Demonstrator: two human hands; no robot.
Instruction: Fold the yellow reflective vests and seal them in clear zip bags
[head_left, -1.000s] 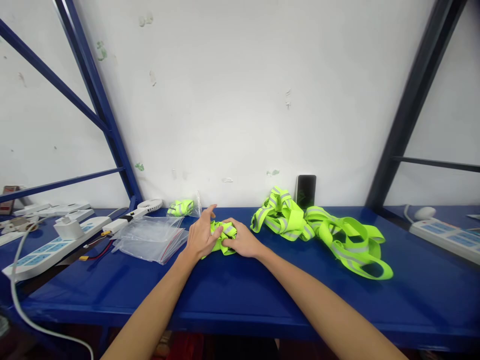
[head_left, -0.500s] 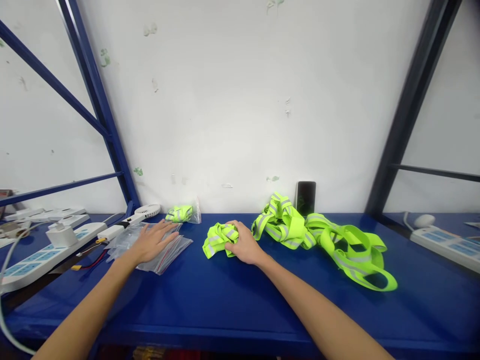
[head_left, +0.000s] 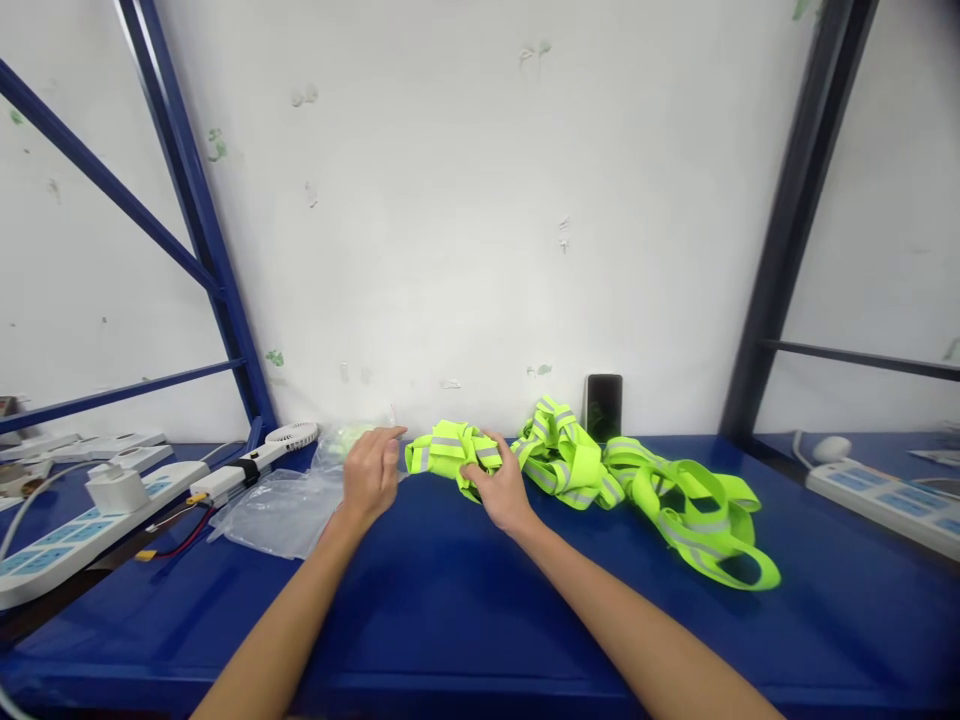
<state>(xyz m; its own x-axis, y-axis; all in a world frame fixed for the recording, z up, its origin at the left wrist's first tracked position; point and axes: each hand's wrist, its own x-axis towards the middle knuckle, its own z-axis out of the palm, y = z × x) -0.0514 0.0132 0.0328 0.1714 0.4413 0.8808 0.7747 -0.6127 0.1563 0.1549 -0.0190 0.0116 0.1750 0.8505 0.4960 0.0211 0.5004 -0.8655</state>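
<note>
A crumpled neon-yellow reflective vest (head_left: pixel 454 455) with grey stripes lies on the blue table top (head_left: pixel 450 620), partly spread out. My right hand (head_left: pixel 502 485) is on its right part, with fingers and thumb pinching the fabric. My left hand (head_left: pixel 371 475) stands at the vest's left end, fingers apart, its fingertips at or very near the cloth. Its thumb side faces the vest, and I cannot tell whether it has hold of the fabric.
More tangled reflective vests (head_left: pixel 675 510) lie to the right, with a black phone (head_left: pixel 604 407) against the wall behind them. A clear plastic bag (head_left: pixel 277 515) lies left of my left hand. Further left are a white fan (head_left: pixel 292 433) and a power strip (head_left: pixel 97 520).
The vest has shifted toward the wall and spread wider. My left hand has moved from the plastic bags to the vest's left end. My right hand now pinches the cloth.
</note>
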